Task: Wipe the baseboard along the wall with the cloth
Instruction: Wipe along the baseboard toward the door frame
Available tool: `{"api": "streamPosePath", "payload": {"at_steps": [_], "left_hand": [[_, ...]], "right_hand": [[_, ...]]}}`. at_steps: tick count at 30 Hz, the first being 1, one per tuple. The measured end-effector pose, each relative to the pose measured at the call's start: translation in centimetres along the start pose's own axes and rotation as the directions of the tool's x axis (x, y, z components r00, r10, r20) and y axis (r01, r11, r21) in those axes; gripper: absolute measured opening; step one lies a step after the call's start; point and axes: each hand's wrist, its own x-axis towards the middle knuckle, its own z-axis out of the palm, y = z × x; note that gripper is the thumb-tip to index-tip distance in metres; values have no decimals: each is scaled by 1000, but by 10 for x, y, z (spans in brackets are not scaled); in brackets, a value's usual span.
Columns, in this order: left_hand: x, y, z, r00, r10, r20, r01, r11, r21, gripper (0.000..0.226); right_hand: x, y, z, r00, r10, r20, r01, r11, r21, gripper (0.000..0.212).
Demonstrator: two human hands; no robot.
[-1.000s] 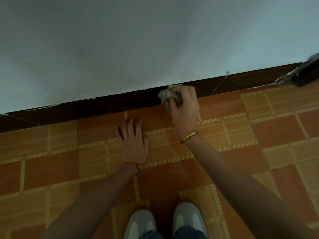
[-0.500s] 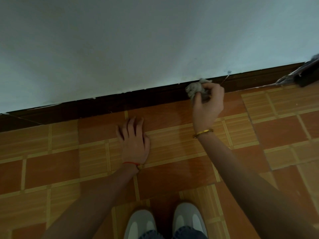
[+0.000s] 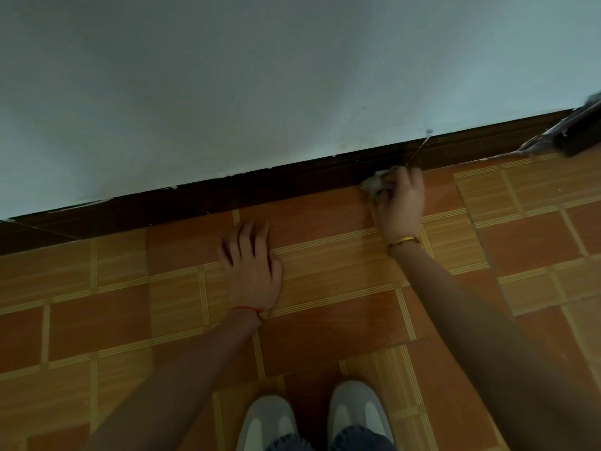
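Head view: right hand (image 3: 401,203), fingers curled round the cloth (image 3: 374,184), has slid rightward along the baseboard (image 3: 260,190), extending the wiped stretch; left hand (image 3: 252,271) rests flat, fingers spread.

The tiled floor (image 3: 325,320) showed orange-brown squares crossed by paler striped bands and ran up to the dark baseboard (image 3: 260,190). The left hand (image 3: 252,271) lay flat on it, fingers spread, just short of the baseboard. Two white shoes (image 3: 312,418) stood on it well back from the baseboard, toes pointing at it.
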Motion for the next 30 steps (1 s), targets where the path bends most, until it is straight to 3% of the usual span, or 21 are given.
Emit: {"api": "streamPosePath", "payload": {"at_steps": [3,9,12,14,16,18,22,25,30], "left_hand": [[-1,1,-1,1000,-5,8,5,1000,13,53],[-1,2,-1,1000,-6,0,6,1000,4,52],[0,0,0,1000,0,-11,0,1000,6,51],[-1,0,1,1000,2,-13,-2,1000,-3,52],[-1,0,0,1000,2,-9,-2,1000,-12,53],[0,-1,-1,1000,4,-3,-4,1000,-14,53],[-1,0,0,1000,1,-20,-1,1000,-8,52],[-1,0,0,1000,6,-27,-7,1000,-8,52],[-1,-1,1,999,6,-35,-6,1000,-9,53]], "right_hand": [[8,11,-10,993,112,-27,-113,993,-27,31],[-20,-34,18,991,-51,123,43,996,73,27],[-33,-51,29,952,-213,219,189,974,124,25],[-31,-52,28,968,-186,170,166,978,123,24],[-22,-48,16,1000,-8,28,4,990,144,23],[-12,-39,1,988,111,-106,-93,982,167,23],[3,-37,-18,940,183,-290,-112,963,244,23],[-1,-53,-19,955,147,-258,-75,960,268,23],[-15,-77,-8,993,-61,-102,86,965,250,24]]}}
